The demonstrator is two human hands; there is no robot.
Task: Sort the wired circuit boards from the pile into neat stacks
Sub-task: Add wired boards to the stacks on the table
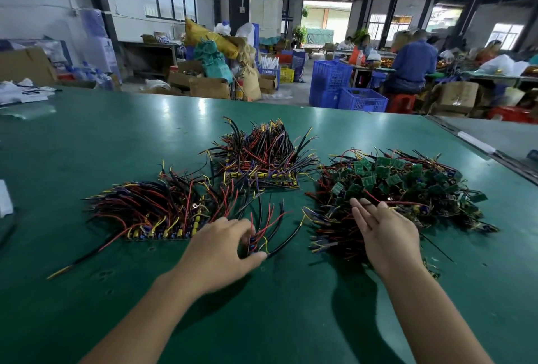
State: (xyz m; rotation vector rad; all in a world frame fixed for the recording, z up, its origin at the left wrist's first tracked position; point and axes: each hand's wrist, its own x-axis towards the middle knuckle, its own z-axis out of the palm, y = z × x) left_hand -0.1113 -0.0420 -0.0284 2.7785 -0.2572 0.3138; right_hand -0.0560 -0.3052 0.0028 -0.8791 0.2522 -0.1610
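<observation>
One wide-angle camera, worn on the person's head, looks forward and down across the green desk (87, 136). It sits close above the near edge. Both forearms enter from the bottom of the frame, and the left hand (221, 250) and right hand (387, 235) sit in the lower middle. The wired boards (407, 183) lie mid-frame, just beyond the hands. The far desk edge crosses the upper third, and the workshop hall (320, 14) fills the top. Straight lines bow toward the frame's edges.
</observation>
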